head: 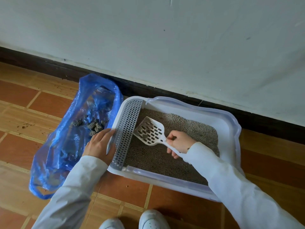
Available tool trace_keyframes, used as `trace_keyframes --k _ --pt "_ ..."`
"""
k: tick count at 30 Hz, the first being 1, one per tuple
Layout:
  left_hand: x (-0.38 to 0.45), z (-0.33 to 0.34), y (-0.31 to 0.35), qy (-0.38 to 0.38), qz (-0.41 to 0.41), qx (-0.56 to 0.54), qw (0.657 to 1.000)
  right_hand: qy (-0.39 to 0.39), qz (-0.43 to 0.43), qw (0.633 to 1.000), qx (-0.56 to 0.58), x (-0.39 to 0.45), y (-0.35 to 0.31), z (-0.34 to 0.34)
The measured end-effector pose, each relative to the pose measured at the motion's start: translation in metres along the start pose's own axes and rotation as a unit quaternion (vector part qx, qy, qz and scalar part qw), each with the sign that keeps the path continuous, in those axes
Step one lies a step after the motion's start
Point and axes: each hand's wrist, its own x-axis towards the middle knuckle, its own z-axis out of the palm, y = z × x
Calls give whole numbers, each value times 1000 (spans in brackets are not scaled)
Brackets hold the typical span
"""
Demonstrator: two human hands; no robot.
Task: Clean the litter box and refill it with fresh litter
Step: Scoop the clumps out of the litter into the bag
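A white litter box (pixel 228 123) sits on the floor against the wall, filled with grey litter (pixel 165 156). A grey slotted grate (pixel 127 129) runs along its left end. My right hand (pixel 179 142) grips the handle of a white slotted scoop (pixel 150 130), whose blade is held over the litter with a few dark bits on it. My left hand (pixel 100 144) rests flat on the box's left rim, fingers straight. A blue plastic bag (pixel 71 142) lies open just left of the box, with several dark grey clumps (pixel 93 125) inside.
The floor is orange-brown tile (pixel 125 190) with scattered litter specks at the left. A dark baseboard (pixel 165 91) and pale wall stand right behind the box. My white shoes (pixel 151 219) are at the bottom edge.
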Motion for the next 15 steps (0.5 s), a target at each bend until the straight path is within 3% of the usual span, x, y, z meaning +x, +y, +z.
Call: trace_keyframes --k 15 --pt "4 -1 10 14 24 11 1000 73 -54 994 53 -50 8 -30"
